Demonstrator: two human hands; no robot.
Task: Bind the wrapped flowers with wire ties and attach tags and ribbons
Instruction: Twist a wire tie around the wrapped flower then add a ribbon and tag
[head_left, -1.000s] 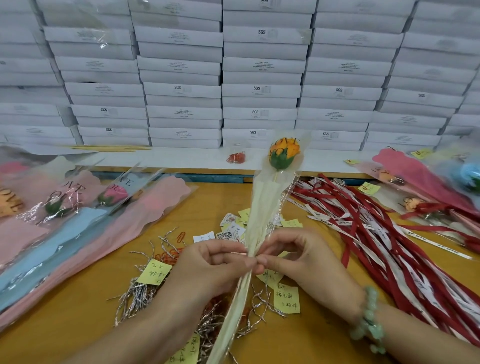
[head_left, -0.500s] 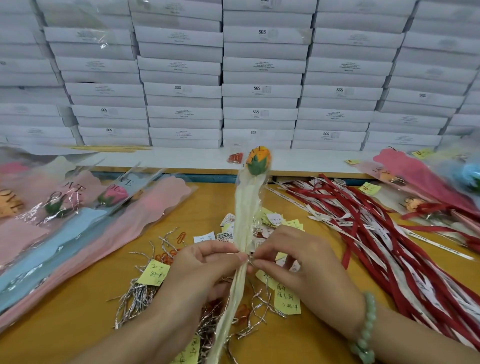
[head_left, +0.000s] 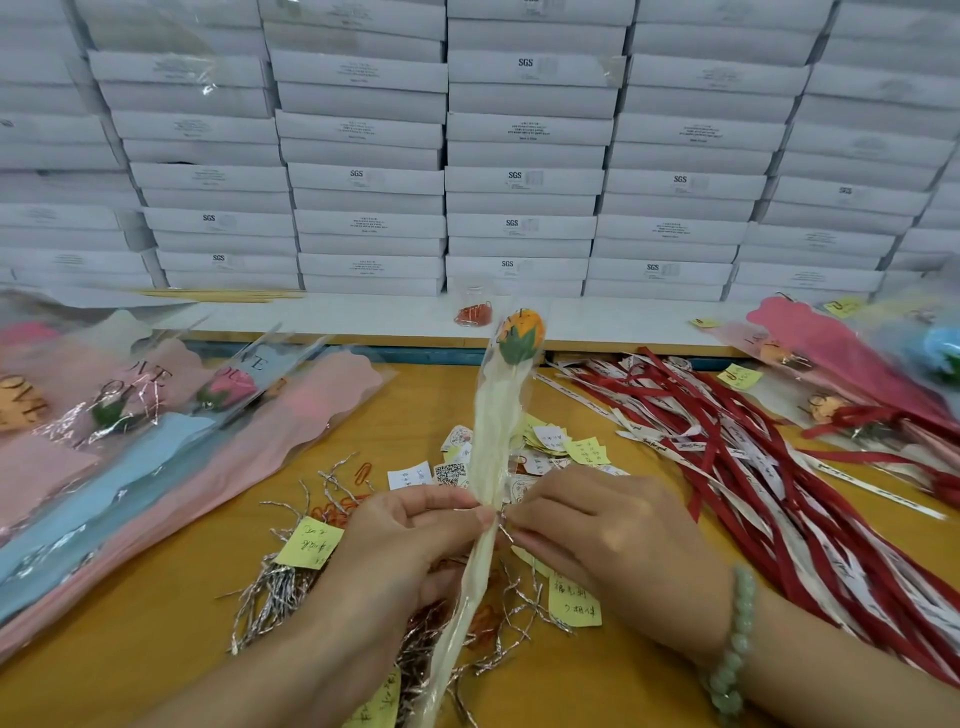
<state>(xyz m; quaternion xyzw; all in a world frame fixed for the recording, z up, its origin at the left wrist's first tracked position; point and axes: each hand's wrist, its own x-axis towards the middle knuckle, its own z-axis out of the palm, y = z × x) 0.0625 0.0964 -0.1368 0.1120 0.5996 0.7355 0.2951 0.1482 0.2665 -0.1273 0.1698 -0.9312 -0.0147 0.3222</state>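
Two hands (head_left: 410, 540) (head_left: 613, 535), wrapped flower (head_left: 493, 441) and wire tie (head_left: 502, 529) pinched between them

We see white boxes (head_left: 524, 179) stacked behind the yellow bench (head_left: 156, 623), and orange paper clips (head_left: 474, 314) on a white ledge (head_left: 363, 318).

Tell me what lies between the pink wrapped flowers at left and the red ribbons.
Head view: wire ties, yellow notes, paper tags, plus left hand and right hand holding the cream-wrapped flower.
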